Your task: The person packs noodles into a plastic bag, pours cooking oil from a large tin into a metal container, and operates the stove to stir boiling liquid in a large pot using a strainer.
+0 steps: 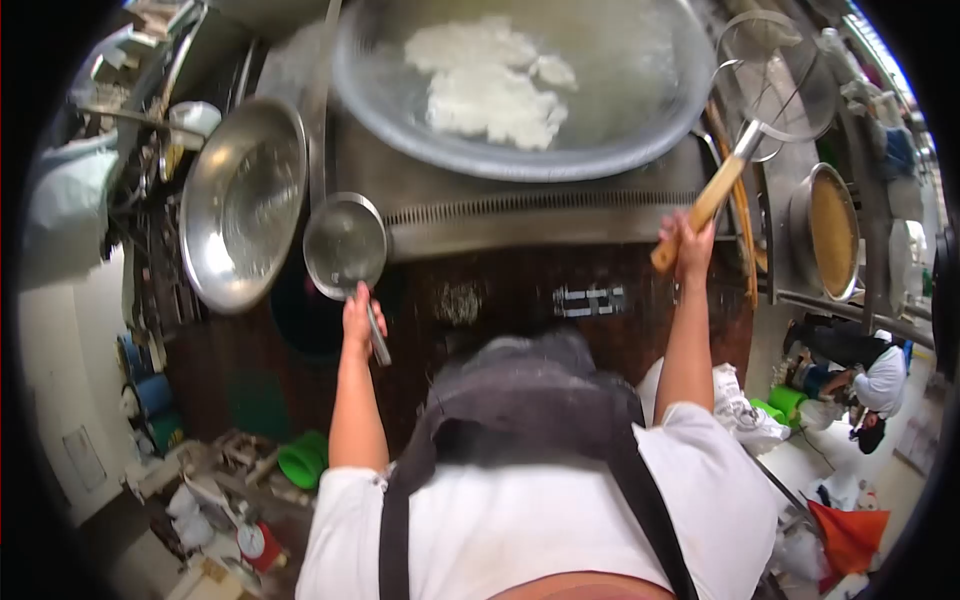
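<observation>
My left hand (358, 322) is closed around the short handle of a round metal ladle (344, 246), whose bowl hangs just in front of the stove edge. My right hand (688, 245) grips the wooden handle of a wire-mesh skimmer (778, 85). The mesh head is up at the right, beside the rim of a wide metal pan (455, 160). Cloudy liquid fills this pan, and an irregular white mass (490, 85) floats in it. Both tools are outside the pan.
A large shiny metal bowl (245, 205) stands left of the ladle. To the right is a round pot (832, 232) with brownish contents. A vented metal stove front (540, 205) runs below the pan. Another person (875, 380) is at the far right, near green containers (787, 402).
</observation>
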The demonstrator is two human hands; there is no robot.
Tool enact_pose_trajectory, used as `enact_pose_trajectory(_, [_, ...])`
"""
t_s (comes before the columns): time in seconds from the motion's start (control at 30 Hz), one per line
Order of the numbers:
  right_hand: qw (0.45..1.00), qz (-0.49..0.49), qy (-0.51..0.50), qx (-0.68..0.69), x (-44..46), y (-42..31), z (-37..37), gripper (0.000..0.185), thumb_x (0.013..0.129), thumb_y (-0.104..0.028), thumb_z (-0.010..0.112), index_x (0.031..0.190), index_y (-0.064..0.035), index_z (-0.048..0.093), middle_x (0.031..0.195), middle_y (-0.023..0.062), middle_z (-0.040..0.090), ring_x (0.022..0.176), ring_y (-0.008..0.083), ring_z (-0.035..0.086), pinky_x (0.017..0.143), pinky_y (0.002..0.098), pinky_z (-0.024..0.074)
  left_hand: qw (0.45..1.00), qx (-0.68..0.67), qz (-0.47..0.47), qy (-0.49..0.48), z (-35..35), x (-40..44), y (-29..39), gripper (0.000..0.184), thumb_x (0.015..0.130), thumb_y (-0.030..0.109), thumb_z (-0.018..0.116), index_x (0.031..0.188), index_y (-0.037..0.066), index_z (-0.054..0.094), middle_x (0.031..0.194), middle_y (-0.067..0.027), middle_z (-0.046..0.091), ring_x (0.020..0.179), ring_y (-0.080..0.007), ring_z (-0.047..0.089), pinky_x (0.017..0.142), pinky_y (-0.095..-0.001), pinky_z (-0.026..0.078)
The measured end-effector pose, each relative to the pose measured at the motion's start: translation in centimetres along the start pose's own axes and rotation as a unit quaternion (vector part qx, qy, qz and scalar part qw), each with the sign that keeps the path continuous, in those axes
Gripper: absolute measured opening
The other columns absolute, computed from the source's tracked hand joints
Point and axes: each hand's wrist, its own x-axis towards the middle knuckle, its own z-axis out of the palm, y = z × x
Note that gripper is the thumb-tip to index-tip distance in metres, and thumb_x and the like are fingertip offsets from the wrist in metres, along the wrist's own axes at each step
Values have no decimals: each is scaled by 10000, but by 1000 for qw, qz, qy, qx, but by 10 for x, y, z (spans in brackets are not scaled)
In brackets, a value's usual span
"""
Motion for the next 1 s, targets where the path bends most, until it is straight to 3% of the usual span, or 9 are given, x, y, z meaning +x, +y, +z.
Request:
enact_pose_trajectory(0.03, [998, 4, -30, 50, 9, -15, 15, 357, 932, -163, 641, 1149, -63, 376, 710, 55, 561, 533, 184, 579, 463, 298, 484, 1000, 11, 6, -4, 3, -2, 7, 418, 938, 531, 562, 976, 127, 463, 614, -12, 473, 373, -135, 452, 312, -304, 392])
enact_pose_trajectory(0.1, [998, -2, -60, 1, 27, -43, 43, 200, 966, -156, 573, 1013, -66, 400, 702, 63, 547, 503, 165, 549, 438, 316, 467, 999, 32, -23, 22, 5, -3, 17, 440, 919, 564, 575, 918, 138, 466, 571, 2, 465, 366, -123, 445, 337, -282, 407])
enact_pose_trajectory(0.17, [995, -9, -71, -74, 49, -62, 71, 213, 951, -159, 573, 862, -30, 429, 603, 64, 510, 430, 166, 520, 403, 325, 457, 999, 34, 4, 19, -6, 8, 10, 437, 914, 553, 594, 956, 133, 482, 638, 9, 487, 433, -105, 472, 378, -272, 409])
enact_pose_trajectory(0.23, [979, -76, -50, -185, 82, -48, 74, 246, 926, -192, 607, 833, -21, 455, 587, 56, 514, 447, 165, 541, 413, 326, 468, 999, 31, -19, 15, -10, 8, 12, 449, 913, 543, 604, 1017, 120, 498, 663, 11, 497, 443, -102, 468, 394, -271, 411])
enact_pose_trajectory(0.4, [916, -8, -190, -354, 80, -56, 66, 197, 897, -184, 619, 882, -25, 504, 589, 30, 497, 454, 161, 529, 408, 321, 449, 997, 51, -5, 49, -15, 7, 13, 448, 919, 529, 602, 979, 97, 501, 641, 14, 491, 434, -98, 469, 396, -277, 420])
enact_pose_trajectory(0.5, [862, 5, -184, -472, 34, -58, 80, 199, 920, -194, 583, 788, -73, 495, 555, 13, 475, 431, 157, 504, 391, 329, 416, 997, 58, -1, 60, -26, 13, 9, 445, 919, 528, 599, 970, 96, 505, 627, 15, 485, 426, -97, 467, 389, -277, 420])
enact_pose_trajectory(0.63, [878, 158, -275, -358, -13, -40, 111, 187, 850, -188, 688, 801, -80, 544, 618, -2, 519, 492, 142, 539, 464, 320, 475, 998, 53, 19, 21, -45, 20, 13, 442, 914, 527, 598, 960, 99, 501, 605, 12, 476, 395, -110, 458, 361, -288, 413])
enact_pose_trajectory(0.83, [875, 246, -339, -242, -79, -18, 176, 180, 840, -157, 700, 859, -99, 531, 640, -7, 521, 481, 118, 533, 454, 292, 486, 998, 58, 6, 10, -61, 30, 21, 481, 919, 543, 585, 945, 73, 489, 604, -6, 470, 393, -128, 464, 367, -310, 422])
enact_pose_trajectory(1.0, [875, 278, -371, -137, -157, -52, 216, 185, 861, -178, 693, 896, -90, 534, 680, 10, 563, 491, 116, 559, 447, 296, 504, 994, 103, -5, -43, -79, 36, 28, 535, 901, 607, 566, 1034, 94, 490, 629, 3, 459, 418, -122, 456, 397, -309, 427])
